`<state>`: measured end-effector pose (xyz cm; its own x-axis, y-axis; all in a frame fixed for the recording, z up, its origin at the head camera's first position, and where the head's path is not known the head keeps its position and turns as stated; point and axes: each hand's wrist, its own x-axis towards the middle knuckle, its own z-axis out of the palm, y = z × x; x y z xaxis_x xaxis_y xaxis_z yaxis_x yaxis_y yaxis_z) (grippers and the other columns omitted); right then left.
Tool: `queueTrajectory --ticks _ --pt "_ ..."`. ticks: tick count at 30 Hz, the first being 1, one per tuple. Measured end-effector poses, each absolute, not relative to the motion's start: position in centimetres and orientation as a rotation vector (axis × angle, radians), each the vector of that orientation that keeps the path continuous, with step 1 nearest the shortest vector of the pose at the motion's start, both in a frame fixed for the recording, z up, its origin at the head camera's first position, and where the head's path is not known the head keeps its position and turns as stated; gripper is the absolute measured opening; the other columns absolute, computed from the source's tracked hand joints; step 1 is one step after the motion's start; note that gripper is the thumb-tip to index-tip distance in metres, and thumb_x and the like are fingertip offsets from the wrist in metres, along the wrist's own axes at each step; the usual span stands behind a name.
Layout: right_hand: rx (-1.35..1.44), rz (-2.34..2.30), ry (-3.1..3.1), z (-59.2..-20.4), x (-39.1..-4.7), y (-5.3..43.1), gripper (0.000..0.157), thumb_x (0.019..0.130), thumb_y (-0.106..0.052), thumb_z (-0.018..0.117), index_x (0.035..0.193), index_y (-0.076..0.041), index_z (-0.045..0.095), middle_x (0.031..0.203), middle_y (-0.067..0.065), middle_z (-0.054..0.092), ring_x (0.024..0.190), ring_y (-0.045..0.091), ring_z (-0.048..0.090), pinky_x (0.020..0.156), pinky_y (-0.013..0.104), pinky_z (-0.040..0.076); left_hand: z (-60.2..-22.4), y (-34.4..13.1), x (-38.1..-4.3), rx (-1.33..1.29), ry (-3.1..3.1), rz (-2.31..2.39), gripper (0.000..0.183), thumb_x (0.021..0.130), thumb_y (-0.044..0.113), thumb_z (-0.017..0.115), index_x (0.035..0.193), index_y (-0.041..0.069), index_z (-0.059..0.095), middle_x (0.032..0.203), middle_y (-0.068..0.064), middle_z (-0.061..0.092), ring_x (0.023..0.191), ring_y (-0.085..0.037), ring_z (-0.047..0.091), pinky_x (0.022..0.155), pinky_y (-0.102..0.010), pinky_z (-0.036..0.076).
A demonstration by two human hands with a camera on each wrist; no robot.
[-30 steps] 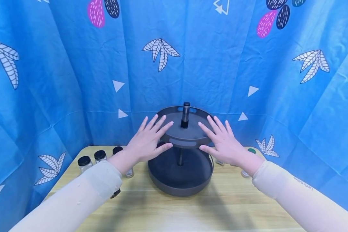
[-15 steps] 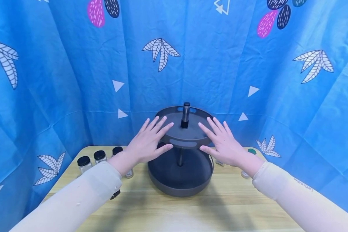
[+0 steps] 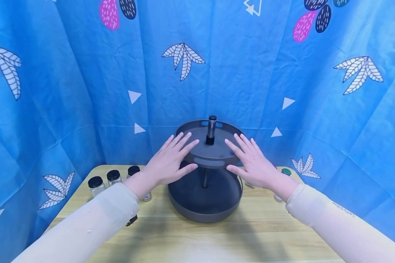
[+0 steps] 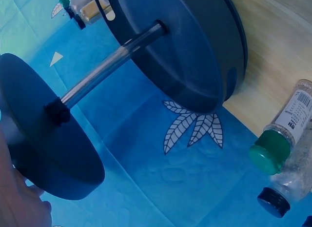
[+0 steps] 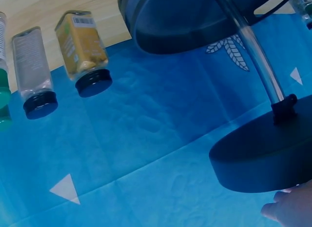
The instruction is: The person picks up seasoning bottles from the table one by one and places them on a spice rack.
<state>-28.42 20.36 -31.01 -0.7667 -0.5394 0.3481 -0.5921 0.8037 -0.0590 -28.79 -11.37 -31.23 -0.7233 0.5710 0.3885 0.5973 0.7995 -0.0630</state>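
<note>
Your left hand [image 3: 166, 165] and right hand [image 3: 256, 165] are both released, fingers straight and spread, palms down, one at each side of the dark grey two-tier tray stand [image 3: 205, 217]. From the head view you cannot tell whether your fingertips touch the upper tray [image 3: 211, 151]; both wrist views show your fingers right beside its outer wall. The stand is upright near the back edge of the wooden table [image 3: 204, 237], about midway between the left and right edges, its lower tray [image 3: 197, 202] on the bottom and a central post [image 3: 211, 128] rising above the upper tray. Past your left forearm, just inside the table's back left corner, you have three black-lidded clear jars [image 3: 113, 175], partly covered by your pale left sleeve [image 3: 82, 219]. Behind your right wrist, near the back right corner, a green lid [image 3: 286, 171] shows. Your left wrist view has a labelled shaker bottle with a green cap [image 4: 270, 151] beside a clear bottle with a dark cap [image 4: 292, 180]. Your right wrist view shows a yellow-filled spice bottle [image 5: 80, 46] next to a clear black-capped bottle [image 5: 33, 66]. A patterned blue curtain [image 3: 197, 95] hangs behind the table.
</note>
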Motion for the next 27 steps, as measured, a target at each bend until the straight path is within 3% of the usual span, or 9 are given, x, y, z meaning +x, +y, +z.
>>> queueTrajectory --ticks 9,15,27 --pt "0.9 0.259 -2.666 -31.05 -28.37 20.29 0.08 0.098 -0.057 0.054 0.162 -0.027 0.016 0.168 0.011 0.009 0.153 0.036 0.002 0.122 0.058 0.002 -31.25 -11.05 -28.75 -0.915 -2.579 -0.144 0.075 0.099 0.067 0.039 0.16 0.026 0.025 0.167 -0.006 0.017 0.153 -0.028 0.014 0.125 -0.043 0.008" --pt "0.912 0.268 -2.651 -31.22 -28.34 20.33 0.079 0.098 -0.057 0.053 0.162 -0.026 0.017 0.167 0.012 0.01 0.153 0.035 0.003 0.122 0.057 0.003 -31.39 -10.92 -28.73 -0.928 -2.566 -0.136 0.075 0.099 0.067 0.037 0.16 0.025 0.027 0.166 -0.006 0.019 0.153 -0.027 0.015 0.124 -0.045 0.013" --pt "0.913 0.275 -2.637 -31.22 -28.28 20.05 0.073 0.1 -0.055 0.05 0.161 -0.025 0.022 0.167 0.011 0.013 0.153 0.034 0.007 0.122 0.056 0.006 -31.84 -10.94 -28.8 -0.909 -2.547 -0.169 0.07 0.1 0.062 0.041 0.158 0.024 0.033 0.165 -0.006 0.024 0.153 -0.025 0.017 0.124 -0.046 0.012"
